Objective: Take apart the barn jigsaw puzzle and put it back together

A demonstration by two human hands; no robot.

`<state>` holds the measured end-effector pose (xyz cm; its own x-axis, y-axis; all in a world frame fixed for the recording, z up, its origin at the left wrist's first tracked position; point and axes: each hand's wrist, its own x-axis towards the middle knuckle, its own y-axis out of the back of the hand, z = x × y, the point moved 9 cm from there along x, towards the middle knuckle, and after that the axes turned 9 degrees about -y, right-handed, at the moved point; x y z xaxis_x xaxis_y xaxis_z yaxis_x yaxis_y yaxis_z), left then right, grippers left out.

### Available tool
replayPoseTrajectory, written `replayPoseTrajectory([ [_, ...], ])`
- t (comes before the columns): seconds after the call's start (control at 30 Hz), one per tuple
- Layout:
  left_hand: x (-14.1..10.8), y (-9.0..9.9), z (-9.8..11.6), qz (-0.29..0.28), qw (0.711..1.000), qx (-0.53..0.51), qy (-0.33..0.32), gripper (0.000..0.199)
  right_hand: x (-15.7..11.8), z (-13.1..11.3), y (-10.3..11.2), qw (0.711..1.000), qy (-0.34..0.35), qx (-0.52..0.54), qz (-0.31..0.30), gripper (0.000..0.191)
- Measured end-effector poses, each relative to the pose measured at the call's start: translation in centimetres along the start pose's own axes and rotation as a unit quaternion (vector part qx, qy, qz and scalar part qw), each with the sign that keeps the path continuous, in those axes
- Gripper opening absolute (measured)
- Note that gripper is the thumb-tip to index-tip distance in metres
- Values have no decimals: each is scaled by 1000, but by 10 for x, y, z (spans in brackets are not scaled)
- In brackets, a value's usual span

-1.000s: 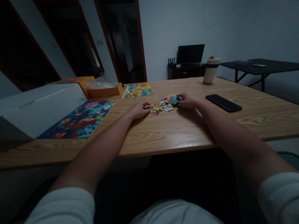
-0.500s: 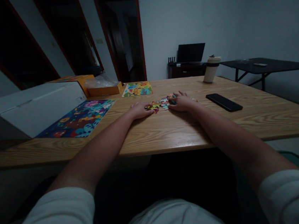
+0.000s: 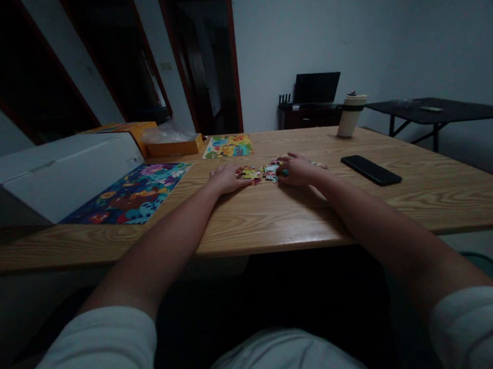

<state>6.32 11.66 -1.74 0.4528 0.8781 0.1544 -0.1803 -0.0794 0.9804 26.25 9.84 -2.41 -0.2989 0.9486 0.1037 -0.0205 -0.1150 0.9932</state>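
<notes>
The puzzle pieces (image 3: 252, 174) lie on the surface (image 3: 268, 223) mostly between left hand (image 3: 227, 179) and right hand (image 3: 297, 171), probably for easy reach; the fingers (image 3: 244, 183) curve at their edges, but I cannot tell whether they grasp any; the phone (image 3: 370, 169) rests apart, perhaps leaving space

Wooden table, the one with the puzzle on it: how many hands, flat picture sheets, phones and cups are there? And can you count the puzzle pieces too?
Left hand and right hand: 2
Dark blue picture sheet and yellow picture sheet: 2
Black phone: 1
Cup: 1
Total: 6
Puzzle pieces: too small and partly covered to count.
</notes>
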Motion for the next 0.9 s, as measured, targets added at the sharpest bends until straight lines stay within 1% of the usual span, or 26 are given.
replayPoseTrajectory([
  [0.13,1,0,-2,11,1000,10,-6,73,-9,-8,12,999,36,34,6,37],
  [0.23,1,1,-2,15,1000,16,-16,67,-24,-31,21,993,101,62,-4,33],
  [0.3,0,4,-3,27,999,15,-20,62,-34,-52,23,984,144,99,-41,32],
  [0.37,-3,10,2,38,998,3,-56,57,-42,-69,23,970,169,149,-89,35],
  [0.43,-8,17,12,37,992,-25,-116,53,-43,-75,24,962,164,189,-108,38],
  [0.47,-11,19,18,24,988,-44,-144,52,-41,-72,26,963,150,198,-102,38],
  [0.53,-19,19,27,-28,981,-86,-173,52,-34,-54,28,975,96,184,-74,39],
  [0.6,-28,13,34,-98,972,-122,-175,58,-28,-30,24,988,32,135,-66,38],
  [0.67,-35,6,41,-153,962,-143,-173,67,-24,-9,17,993,-13,84,-80,37],
  [0.7,-37,3,44,-168,959,-148,-172,70,-24,-3,15,994,-22,68,-87,36],
  [0.77,-38,0,47,-177,956,-156,-174,70,-23,2,12,994,-24,51,-92,37],
  [0.83,-37,0,48,-175,954,-165,-181,64,-22,4,13,996,-26,33,-85,41],
  [0.9,-38,0,50,-179,947,-175,-200,54,-20,7,13,996,-46,6,-73,47],
])
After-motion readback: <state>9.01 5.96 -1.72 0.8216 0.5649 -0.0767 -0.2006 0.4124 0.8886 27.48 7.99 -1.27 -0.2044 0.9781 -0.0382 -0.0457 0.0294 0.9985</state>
